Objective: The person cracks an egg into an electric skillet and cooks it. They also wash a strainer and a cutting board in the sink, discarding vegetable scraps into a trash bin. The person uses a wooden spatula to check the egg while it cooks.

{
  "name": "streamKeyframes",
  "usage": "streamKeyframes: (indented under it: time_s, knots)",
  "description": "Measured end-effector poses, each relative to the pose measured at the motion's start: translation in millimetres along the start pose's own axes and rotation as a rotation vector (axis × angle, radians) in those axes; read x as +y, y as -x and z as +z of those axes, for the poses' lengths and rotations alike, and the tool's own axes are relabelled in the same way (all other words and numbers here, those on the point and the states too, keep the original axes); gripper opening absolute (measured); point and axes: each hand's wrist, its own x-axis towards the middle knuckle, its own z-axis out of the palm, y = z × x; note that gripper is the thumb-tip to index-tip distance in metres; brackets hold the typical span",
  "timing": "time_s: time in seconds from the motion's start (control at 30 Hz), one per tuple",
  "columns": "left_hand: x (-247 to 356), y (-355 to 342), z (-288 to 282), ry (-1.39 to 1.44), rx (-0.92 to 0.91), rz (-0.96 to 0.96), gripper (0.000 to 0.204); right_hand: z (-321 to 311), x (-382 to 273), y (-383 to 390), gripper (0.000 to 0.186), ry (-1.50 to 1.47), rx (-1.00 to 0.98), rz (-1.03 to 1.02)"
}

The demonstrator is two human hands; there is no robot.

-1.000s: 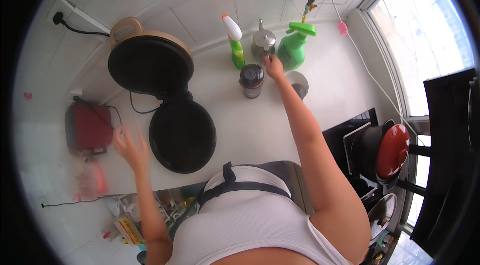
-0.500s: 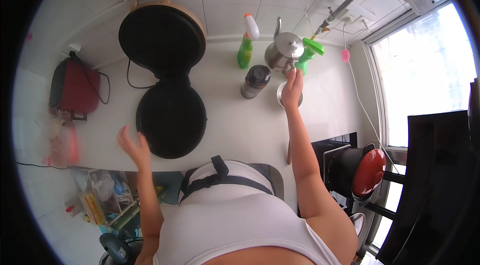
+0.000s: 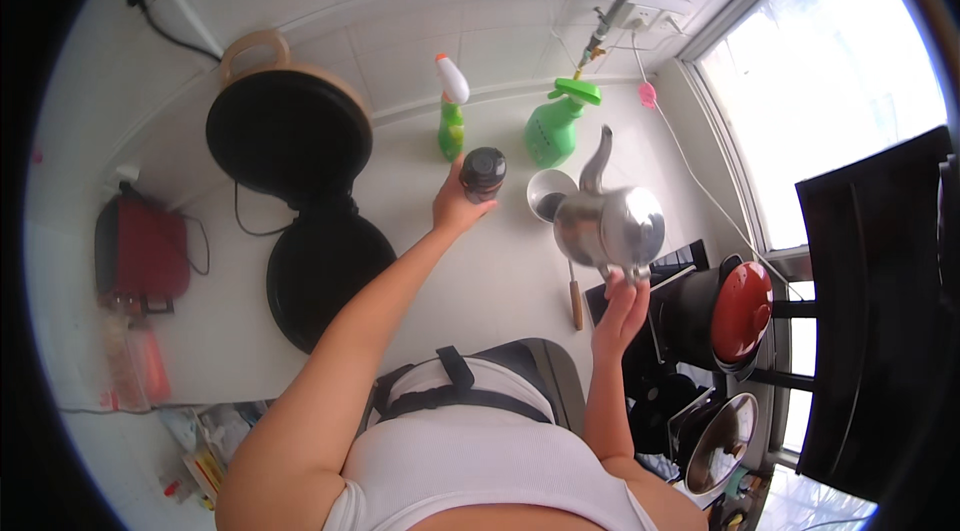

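Note:
My right hand [image 3: 622,316] is closed round the handle of a shiny metal kettle [image 3: 612,226], held over the counter's right side with its spout toward the wall. My left hand [image 3: 460,202] wraps round a dark bottle with a black lid [image 3: 484,174]; whether its base touches the counter is hidden. Between the two stands a small white bowl or strainer [image 3: 551,193] with something dark in it, and a wooden-handled utensil [image 3: 574,291] points from it toward me. Behind are a green spray bottle [image 3: 552,135] and a slimmer one with a white head [image 3: 451,116].
A black-plated electric griddle [image 3: 330,276] lies opened at left, its lid leaning toward the wall. Farther left sits a red appliance [image 3: 150,246]. On the right, a red-lidded pot [image 3: 742,311] and a glass-lidded pan [image 3: 722,443] stand on the stove below a dark hood [image 3: 875,321].
My right hand has brought the kettle from the back of the counter nearer to me and rightward. My left hand has moved from beside the griddle and taken hold of the dark bottle.

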Motion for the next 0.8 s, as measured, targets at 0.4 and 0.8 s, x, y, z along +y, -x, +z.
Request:
streamKeyframes:
  time_s: [0.4, 0.8]
  knots:
    - [23, -57, 35, -0.092, 0.052, 0.102, 0.066, -61, 14, 34, 0.022, 0.1, 0.184, 0.061]
    - [-19, 58, -22, 0.114, -0.021, -0.141, 0.048, -27, 108, 34, 0.02, 0.031, -0.093, 0.235]
